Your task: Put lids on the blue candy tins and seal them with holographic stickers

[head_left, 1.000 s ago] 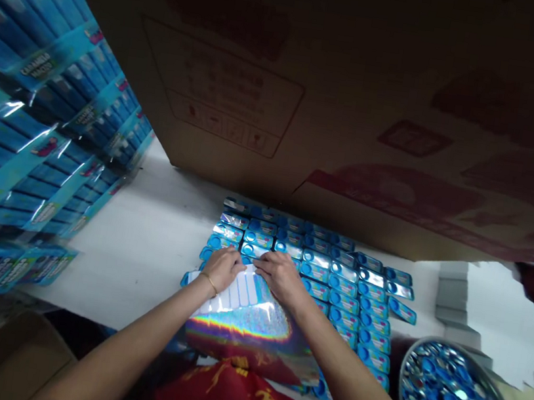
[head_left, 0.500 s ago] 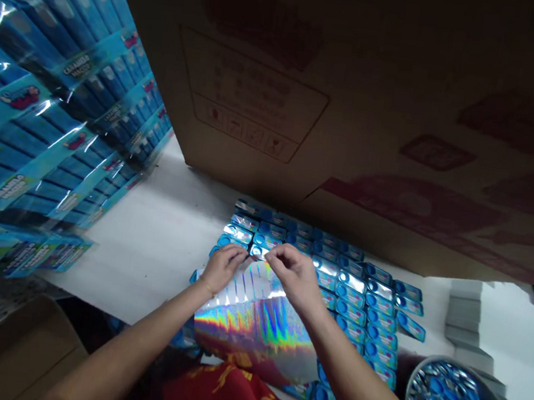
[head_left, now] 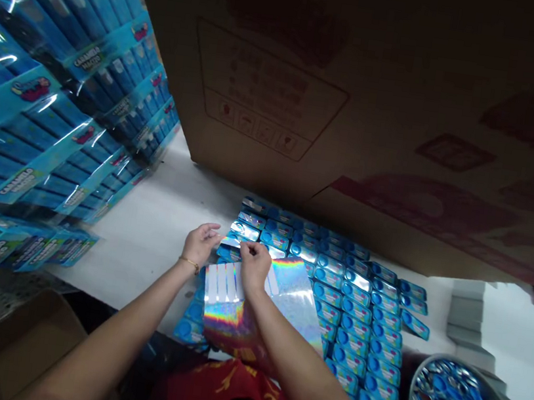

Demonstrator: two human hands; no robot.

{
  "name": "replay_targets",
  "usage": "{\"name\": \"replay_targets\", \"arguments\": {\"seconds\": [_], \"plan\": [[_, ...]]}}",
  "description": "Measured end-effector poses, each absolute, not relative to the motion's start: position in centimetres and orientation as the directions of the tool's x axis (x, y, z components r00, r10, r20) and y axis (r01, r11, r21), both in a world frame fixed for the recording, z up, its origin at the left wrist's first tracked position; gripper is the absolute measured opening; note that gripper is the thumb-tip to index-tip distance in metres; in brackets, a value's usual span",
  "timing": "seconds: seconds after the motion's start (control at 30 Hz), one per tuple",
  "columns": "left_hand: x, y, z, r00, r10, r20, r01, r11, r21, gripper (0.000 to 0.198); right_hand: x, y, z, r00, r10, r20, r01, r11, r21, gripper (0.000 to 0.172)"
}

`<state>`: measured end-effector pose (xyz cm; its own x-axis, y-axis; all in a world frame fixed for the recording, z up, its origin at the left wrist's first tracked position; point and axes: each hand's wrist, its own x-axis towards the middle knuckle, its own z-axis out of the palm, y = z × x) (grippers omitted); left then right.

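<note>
A thin shiny sticker strip stretches between my hands, over the back-left packs. My left hand pinches its left end, one finger sticking out. My right hand is closed on its right end with bent fingers. Below lies a holographic sticker sheet, crossed by several pale bare strips where the backing shows; my right forearm covers part of it. The sheet rests on rows of small blue packs with round lids, some bearing a shiny strip across them.
A large cardboard carton looms along the back of the white table. Plastic-wrapped blue boxes are stacked at left. A round metal basin at right holds many blue and silver pieces. An open carton sits lower left.
Both hands have moved left, the right one more, off the sheet's top edge to the left column of packs. A strip now shows between them. The view has shifted slightly.
</note>
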<state>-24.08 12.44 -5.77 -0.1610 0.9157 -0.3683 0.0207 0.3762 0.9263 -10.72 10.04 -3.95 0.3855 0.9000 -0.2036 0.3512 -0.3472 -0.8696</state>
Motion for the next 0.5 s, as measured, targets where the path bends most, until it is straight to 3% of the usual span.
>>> {"name": "replay_targets", "arguments": {"seconds": [0.27, 0.5], "plan": [[-24.2, 14.4, -9.1, -0.129, 0.936, -0.327, 0.179, 0.347, 0.921, 0.033, -11.1, 10.6, -4.5, 0.359, 0.931, -0.073, 0.712, -0.323, -0.624, 0.018], [-24.1, 14.0, -10.5, -0.136, 0.948, -0.288, 0.261, 0.315, 0.913, 0.03, -10.3, 10.5, -4.3, 0.148, 0.987, -0.069, 0.922, -0.163, -0.352, 0.021]]}}
